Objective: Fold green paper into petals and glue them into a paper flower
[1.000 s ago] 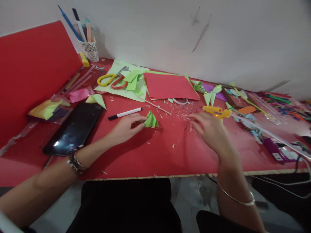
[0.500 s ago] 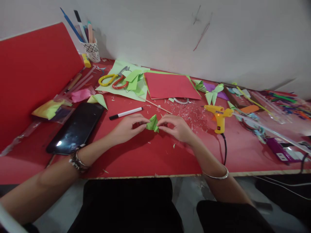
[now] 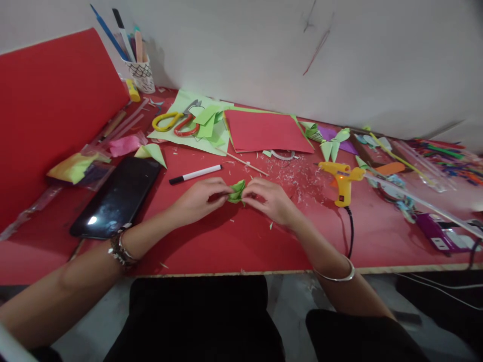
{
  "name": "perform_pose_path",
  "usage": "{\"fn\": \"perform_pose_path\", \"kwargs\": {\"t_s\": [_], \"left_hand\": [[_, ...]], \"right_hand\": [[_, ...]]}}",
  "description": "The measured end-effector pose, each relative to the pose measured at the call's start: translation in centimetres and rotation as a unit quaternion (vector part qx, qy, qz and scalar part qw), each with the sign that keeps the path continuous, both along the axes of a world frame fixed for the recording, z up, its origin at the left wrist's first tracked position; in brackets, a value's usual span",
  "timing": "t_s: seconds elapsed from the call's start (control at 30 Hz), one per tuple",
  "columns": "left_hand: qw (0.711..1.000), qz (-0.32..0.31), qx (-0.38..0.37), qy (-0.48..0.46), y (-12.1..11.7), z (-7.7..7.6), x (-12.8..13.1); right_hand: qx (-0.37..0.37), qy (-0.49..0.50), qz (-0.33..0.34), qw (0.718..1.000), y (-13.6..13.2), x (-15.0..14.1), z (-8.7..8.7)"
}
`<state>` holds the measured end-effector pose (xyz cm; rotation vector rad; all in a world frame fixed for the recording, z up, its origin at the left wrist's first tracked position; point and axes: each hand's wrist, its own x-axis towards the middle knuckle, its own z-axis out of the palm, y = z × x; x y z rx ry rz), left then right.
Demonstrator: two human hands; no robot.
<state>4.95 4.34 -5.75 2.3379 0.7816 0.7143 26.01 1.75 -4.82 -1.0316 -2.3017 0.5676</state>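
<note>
A small folded piece of green paper (image 3: 236,192) is held just above the red tabletop, pinched from both sides. My left hand (image 3: 202,199) grips its left edge between thumb and fingers. On the opposite edge, my right hand (image 3: 272,201) closes thumb and fingertips in the same way. The fingertips hide parts of the paper's sides. Behind the hands lies a white marker with a black cap (image 3: 196,174), and a thin wooden stick (image 3: 243,162) is close by.
A yellow glue gun (image 3: 341,181) with a lit orange light stands to the right. Scissors (image 3: 168,121) and red paper sheets (image 3: 267,131) lie at the back. A black phone (image 3: 118,196) is on the left, near a pen cup (image 3: 141,75). Paper scraps litter the table (image 3: 226,251).
The green paper has turned or bent between my fingers and now looks rounder, with a curved fold showing. Both hands stay in nearly the same place. The view has shifted slightly.
</note>
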Motion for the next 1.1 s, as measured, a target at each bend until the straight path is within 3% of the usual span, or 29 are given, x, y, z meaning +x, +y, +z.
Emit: {"fn": "perform_pose_path", "kwargs": {"t_s": [0.17, 1.1], "left_hand": [[1.000, -0.015, 0.014, -0.002, -0.05, 0.04, 0.08], [0.999, -0.032, 0.012, -0.003, -0.06, -0.22, 0.25]], "right_hand": [[0.045, -0.043, 0.003, 0.998, -0.14, -0.24, -0.36], [0.134, -0.082, -0.009, 0.987, -0.24, -0.60, -0.55]]}}
